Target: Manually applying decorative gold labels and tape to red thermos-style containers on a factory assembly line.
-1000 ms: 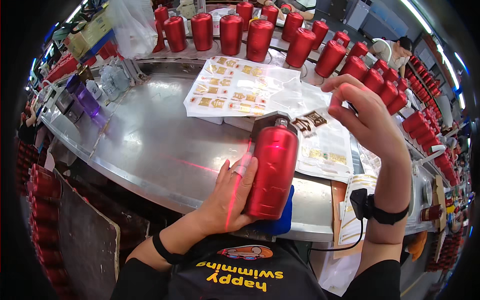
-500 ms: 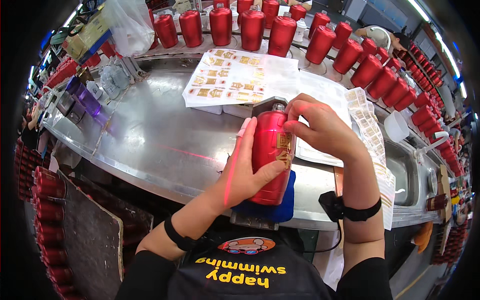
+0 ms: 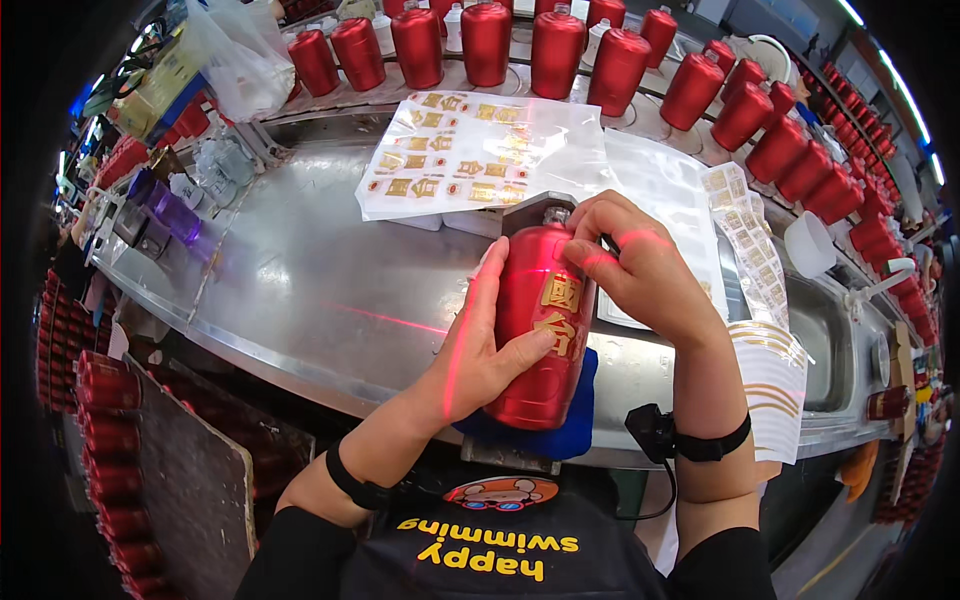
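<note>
A glossy red bottle (image 3: 525, 385) with gold raised lettering (image 3: 560, 300) leans away from me on a blue cloth pad (image 3: 578, 400) at the bench's near edge. Around its left side my left hand (image 3: 475, 355) is closed, thumb pressed across the front by the lettering. My right hand (image 3: 625, 260) is pinched against the bottle's upper right shoulder; anything between its fingertips is too small to make out. A grey angled rest (image 3: 525, 215) stands behind the bottle's neck. Thin red light lines cross the bottle and both hands.
Sticker sheets with gold designs (image 3: 450, 150) lie behind the bottle, and a sticker strip (image 3: 750, 240) lies to the right. Red bottles (image 3: 485, 45) line the curved conveyor beyond. At right are a white cup (image 3: 810, 245) and a sink (image 3: 828, 370); a plastic bag (image 3: 240, 65) hangs far left.
The bottle has turned, bringing its gold lettering round toward the front. My right fingers stay at its upper right shoulder, and my left hand keeps its hold. The view has shifted slightly.
</note>
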The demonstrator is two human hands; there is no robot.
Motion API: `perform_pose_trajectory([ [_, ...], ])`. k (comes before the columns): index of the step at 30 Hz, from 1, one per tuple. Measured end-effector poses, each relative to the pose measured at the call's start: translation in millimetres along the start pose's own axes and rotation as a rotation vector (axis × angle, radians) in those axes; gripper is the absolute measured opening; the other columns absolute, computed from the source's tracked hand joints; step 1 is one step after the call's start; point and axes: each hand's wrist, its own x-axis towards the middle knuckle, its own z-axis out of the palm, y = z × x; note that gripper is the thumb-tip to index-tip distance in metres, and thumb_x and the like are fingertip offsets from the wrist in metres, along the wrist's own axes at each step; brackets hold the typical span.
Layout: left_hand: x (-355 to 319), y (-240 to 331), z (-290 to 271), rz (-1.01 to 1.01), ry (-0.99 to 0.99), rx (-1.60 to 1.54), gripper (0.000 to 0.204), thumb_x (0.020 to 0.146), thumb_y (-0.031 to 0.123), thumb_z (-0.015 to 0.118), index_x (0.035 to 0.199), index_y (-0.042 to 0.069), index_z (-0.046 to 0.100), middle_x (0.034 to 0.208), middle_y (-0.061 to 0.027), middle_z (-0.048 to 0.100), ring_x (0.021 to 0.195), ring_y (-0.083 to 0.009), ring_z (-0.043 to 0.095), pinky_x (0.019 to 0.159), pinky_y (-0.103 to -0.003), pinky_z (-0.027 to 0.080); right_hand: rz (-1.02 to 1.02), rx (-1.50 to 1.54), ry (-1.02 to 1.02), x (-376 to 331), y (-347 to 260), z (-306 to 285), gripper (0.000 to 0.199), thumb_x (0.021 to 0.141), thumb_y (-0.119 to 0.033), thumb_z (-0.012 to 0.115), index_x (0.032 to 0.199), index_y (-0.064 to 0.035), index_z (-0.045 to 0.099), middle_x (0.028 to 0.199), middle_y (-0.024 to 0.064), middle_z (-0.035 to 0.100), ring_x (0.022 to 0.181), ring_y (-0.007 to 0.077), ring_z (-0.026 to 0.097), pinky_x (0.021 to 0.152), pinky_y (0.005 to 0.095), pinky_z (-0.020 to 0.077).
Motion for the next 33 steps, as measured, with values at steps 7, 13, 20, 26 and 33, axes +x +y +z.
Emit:
perform_pose_trajectory([
  [7, 1, 4, 3, -0.020, -0.032, -0.110, 0.093, 0.087, 0.028, 0.064, 0.146, -0.005, 0.001, 0.147, -0.0226, 0.023, 0.135, -0.0270, 0.029, 0.110, -0.038, 0.025, 0.028, 0.035, 0.057, -4, 3, 1, 0.013, 0.085, -0.011, 0.061, 0.082, 0.0008, 0.056, 0.088, 0.0145, 0.057, 0.081, 0.0309, 0.057, 0.073, 0.0367, 0.0458],
  [13, 3, 12, 7, -0.047, -0.008, -0.255, 0.092, 0.089, 0.031, 0.064, 0.146, -0.005, 0.000, 0.142, -0.0210, 0.033, 0.129, -0.0256, 0.038, 0.108, -0.036, 0.030, 0.286, 0.206, 0.203, -32, 4, 4, 0.035, 0.092, -0.021, 0.058, 0.116, 0.0033, 0.054, 0.105, 0.0173, 0.060, 0.095, 0.0251, 0.059, 0.082, 0.0326, 0.0466],
  [20, 3, 0, 1, 0.025, -0.020, -0.117, 0.094, 0.088, 0.029, 0.064, 0.146, -0.005, -0.001, 0.146, -0.0216, 0.026, 0.133, -0.0254, 0.032, 0.109, -0.036, 0.028, 0.316, 0.485, 0.058, -73, 12, 31, 0.081, 0.085, -0.035, 0.068, 0.139, 0.0102, 0.028, 0.128, 0.0225, 0.051, 0.114, 0.0245, 0.053, 0.095, 0.0340, 0.0424],
  [26, 3, 7, 4, -0.012, -0.040, -0.181, 0.094, 0.085, 0.022, 0.065, 0.147, -0.001, -0.002, 0.149, -0.0168, 0.019, 0.137, -0.0235, 0.025, 0.111, -0.036, 0.025, 0.300, 0.542, 0.058, -77, 14, 37, 0.087, 0.084, -0.037, 0.070, 0.142, 0.0084, 0.024, 0.133, 0.0229, 0.047, 0.124, 0.0270, 0.046, 0.104, 0.0353, 0.0348],
  [33, 3, 7, 2, 0.003, -0.046, -0.197, 0.095, 0.088, 0.025, 0.065, 0.147, -0.002, -0.004, 0.148, -0.0198, 0.023, 0.135, -0.0237, 0.030, 0.109, -0.036, 0.027, 0.260, 0.589, 0.047, -78, 18, 39, 0.092, 0.083, -0.040, 0.070, 0.143, 0.0087, 0.020, 0.135, 0.0230, 0.044, 0.127, 0.0271, 0.043, 0.105, 0.0354, 0.0333],
])
